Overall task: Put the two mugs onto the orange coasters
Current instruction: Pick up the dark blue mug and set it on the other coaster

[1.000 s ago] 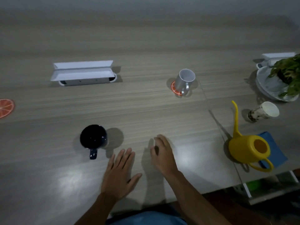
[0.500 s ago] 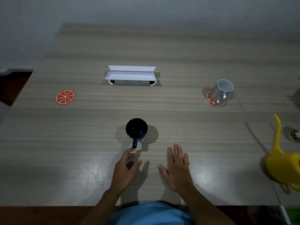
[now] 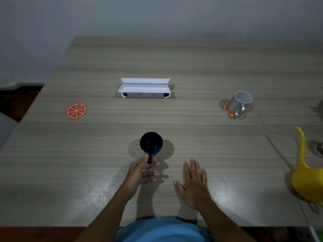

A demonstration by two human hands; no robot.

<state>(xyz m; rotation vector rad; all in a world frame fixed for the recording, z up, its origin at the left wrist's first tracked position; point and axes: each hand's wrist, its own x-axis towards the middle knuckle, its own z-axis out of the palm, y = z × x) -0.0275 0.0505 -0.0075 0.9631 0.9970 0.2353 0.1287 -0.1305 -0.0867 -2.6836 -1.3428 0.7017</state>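
A dark blue mug (image 3: 151,143) stands upright on the wooden table (image 3: 192,67), its handle pointing toward me. My left hand (image 3: 139,173) pinches that handle between thumb and fingers. My right hand (image 3: 194,182) lies flat and open on the table, right of the mug, holding nothing. An orange-slice coaster (image 3: 76,111) lies bare at the left. A silver mug (image 3: 239,102) stands at the right on a second orange coaster (image 3: 227,109), which peeks out at its left side.
A white pop-up socket box (image 3: 145,88) stands open at the middle back. A yellow watering can (image 3: 307,175) sits at the right edge, with a small cup (image 3: 319,147) behind it. The table's left edge drops to a dark floor.
My left hand moved forward and took the blue mug's handle. My right hand spread flat on the table. The view shifted left, bringing the bare coaster further in.
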